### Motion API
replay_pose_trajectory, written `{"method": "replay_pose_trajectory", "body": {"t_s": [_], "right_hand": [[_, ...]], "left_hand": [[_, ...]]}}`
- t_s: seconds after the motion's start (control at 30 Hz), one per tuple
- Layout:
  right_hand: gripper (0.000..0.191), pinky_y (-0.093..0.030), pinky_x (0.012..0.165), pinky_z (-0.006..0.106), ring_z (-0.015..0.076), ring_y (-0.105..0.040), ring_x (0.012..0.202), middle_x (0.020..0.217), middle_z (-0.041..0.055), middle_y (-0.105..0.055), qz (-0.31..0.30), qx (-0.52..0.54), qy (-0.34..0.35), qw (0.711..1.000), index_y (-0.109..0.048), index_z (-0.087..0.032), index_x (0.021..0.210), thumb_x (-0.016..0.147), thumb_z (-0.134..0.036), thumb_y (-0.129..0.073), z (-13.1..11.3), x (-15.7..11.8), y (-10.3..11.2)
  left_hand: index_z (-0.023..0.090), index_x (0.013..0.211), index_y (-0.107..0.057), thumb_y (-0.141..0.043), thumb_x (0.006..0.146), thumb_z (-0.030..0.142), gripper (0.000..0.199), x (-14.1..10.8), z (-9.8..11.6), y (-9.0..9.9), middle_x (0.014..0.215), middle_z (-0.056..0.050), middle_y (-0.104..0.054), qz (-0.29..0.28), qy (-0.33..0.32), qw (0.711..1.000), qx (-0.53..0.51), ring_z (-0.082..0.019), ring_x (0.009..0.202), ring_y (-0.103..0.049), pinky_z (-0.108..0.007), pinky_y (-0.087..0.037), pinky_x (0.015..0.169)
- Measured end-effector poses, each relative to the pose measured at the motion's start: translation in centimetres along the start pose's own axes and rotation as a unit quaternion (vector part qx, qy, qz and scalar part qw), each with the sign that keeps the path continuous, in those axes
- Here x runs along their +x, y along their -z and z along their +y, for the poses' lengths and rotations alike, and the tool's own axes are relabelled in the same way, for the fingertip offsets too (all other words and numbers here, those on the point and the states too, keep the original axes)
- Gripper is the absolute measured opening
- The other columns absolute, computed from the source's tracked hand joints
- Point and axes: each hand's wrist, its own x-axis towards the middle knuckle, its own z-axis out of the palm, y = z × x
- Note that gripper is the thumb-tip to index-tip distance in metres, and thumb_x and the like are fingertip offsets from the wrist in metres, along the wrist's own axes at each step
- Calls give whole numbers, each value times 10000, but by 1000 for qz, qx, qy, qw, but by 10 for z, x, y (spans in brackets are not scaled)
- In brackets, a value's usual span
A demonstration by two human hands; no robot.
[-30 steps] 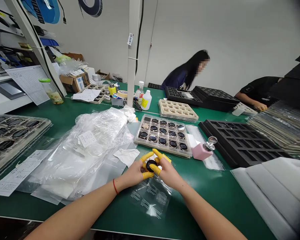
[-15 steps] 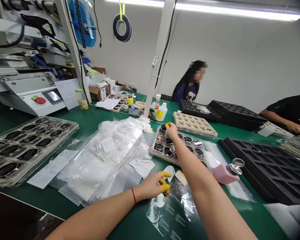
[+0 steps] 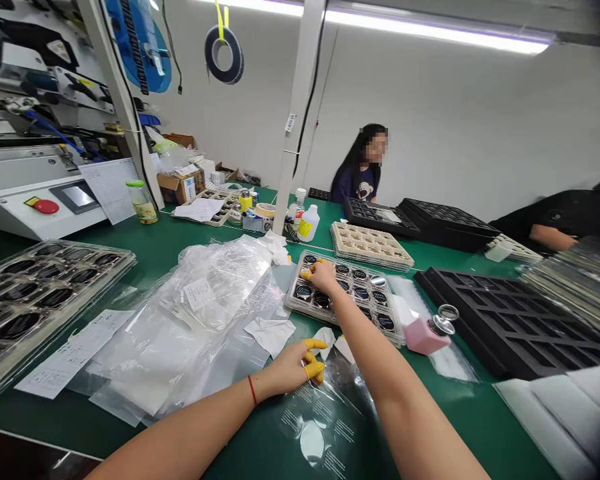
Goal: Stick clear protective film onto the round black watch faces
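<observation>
The clear tray (image 3: 304, 311) of round black-faced pieces (image 3: 385, 323) lies on the table (image 3: 480, 427). Over its left part, the right hand (image 3: 323, 275) has a narrow grip; whether it holds a piece, I cannot tell. In front of the tray, the left hand's (image 3: 293, 367) grip is partly spread. The pink bottle (image 3: 424, 336) stands just right of the tray.

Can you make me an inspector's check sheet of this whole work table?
Surface: green tabletop.
Work pieces: dark round pieces in the middle tray; similar tray far left.
Clutter: crumpled plastic, white paper scraps.
Hands: right hand at the middle tray, left hand over a clear printed sheet; grip unclear for both.
Cables: black cable along a white post; hanging cable further left.
Surroundings: person across the table, another person at right; machine at left.
</observation>
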Motion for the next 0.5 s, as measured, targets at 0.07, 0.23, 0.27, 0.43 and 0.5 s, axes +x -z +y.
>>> {"method": "replay_pose_trajectory", "body": {"t_s": [0.07, 0.23, 0.27, 0.43, 0.5], "right_hand": [[244, -363, 845, 390, 296, -460, 1040, 980, 139, -605, 13, 16, 1, 1000, -659, -140, 829, 690, -337, -700, -3, -7, 4], [106, -396, 782, 321, 212, -517, 900, 891, 76, -619, 60, 89, 50, 993, -606, -159, 879, 798, -207, -558, -6, -52, 25], [120, -413, 749, 304, 193, -533, 849, 881, 63, -621, 61, 108, 61, 990, -595, -163, 910, 813, -203, -536, -6, -67, 30], [145, -475, 654, 244, 131, -578, 720, 836, 10, -621, -2, 243, 151, 958, -591, -186, 903, 783, -119, -541, 5, -157, 46], [225, -488, 719, 265, 136, -583, 804, 892, 18, -623, -32, 290, 200, 935, -615, -195, 847, 746, -28, -504, 12, -188, 48]], "left_hand": [[122, 1281, -435, -568, 797, 266, 522, 0, 0, 0, 705, -18, -655, -1, -1, 1000, -23, -178, 721, -628, -327, -469, 744], [106, 1280, -356, -578, 817, 386, 584, -1, 1, 0, 691, -23, -662, 21, -2, 997, -78, -167, 696, -631, -338, -464, 759], [112, 1287, -334, -580, 812, 423, 618, -2, 3, 1, 697, -26, -663, 29, -1, 995, -100, -169, 689, -635, -337, -466, 748], [161, 1266, -371, -581, 794, 498, 616, -7, 15, -2, 801, -44, -654, 10, 12, 984, -177, -196, 754, -669, -316, -470, 725], [174, 1243, -408, -610, 785, 460, 576, -8, 20, -5, 856, -47, -646, -13, 27, 985, -171, -186, 759, -662, -313, -474, 729]]}}
